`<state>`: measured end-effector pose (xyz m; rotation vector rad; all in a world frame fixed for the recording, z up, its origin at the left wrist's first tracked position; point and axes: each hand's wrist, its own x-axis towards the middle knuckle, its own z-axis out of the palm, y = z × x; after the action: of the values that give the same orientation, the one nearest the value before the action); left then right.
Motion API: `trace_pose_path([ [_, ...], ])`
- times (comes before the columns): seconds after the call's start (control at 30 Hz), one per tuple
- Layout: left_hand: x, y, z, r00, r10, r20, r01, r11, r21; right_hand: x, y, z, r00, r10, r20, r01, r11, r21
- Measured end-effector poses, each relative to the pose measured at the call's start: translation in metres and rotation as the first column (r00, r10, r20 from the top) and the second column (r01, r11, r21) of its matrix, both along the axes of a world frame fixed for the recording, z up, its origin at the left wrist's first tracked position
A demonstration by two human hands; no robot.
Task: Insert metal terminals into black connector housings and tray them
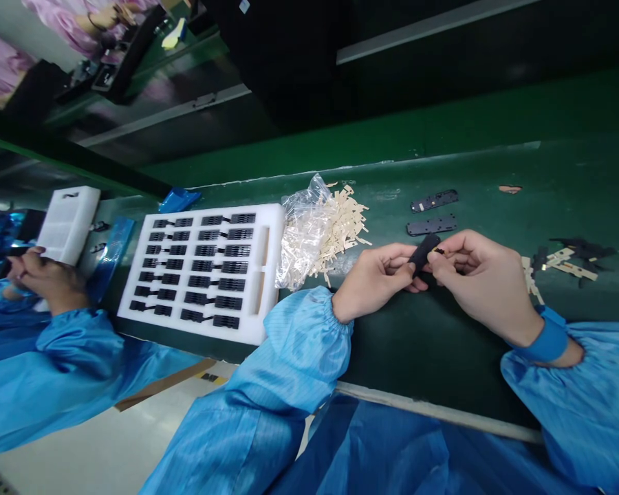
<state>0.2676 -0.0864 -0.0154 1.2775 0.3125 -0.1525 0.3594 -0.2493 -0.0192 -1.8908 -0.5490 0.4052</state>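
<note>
Between the fingers of my left hand (374, 278) is a small, oblong black plastic part (424, 253), held tilted above the green table. My right hand (477, 282) is closed in a pinch against the part's right side. A tiny dark and yellowish bit shows at those fingertips, too small to name. Just beyond my hands lie two similar black plastic plates (432, 225). To the left of my left hand, cream-coloured flat pieces (346, 223) are heaped beside a clear plastic bag (307, 234). Right of my right hand, black and cream strips (572, 260) lie loosely.
A white foam tray (274, 234) with rows of black parts stands to the left. Further left, a co-worker's hands (51, 278) are near another white foam tray (72, 213). A green ledge (289, 144) runs behind the table. People in pink sleeves (77, 27) work beyond.
</note>
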Motion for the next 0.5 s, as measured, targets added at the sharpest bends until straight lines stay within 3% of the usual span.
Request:
trace_pose_path([
  [0.5,-0.0001,-0.0007,-0.0063,1.0,0.01,0.016,-0.011,1.0,0.011,-0.0006,0.0012,0.0015,1.0,-0.003,0.026,0.004,1.0,-0.023],
])
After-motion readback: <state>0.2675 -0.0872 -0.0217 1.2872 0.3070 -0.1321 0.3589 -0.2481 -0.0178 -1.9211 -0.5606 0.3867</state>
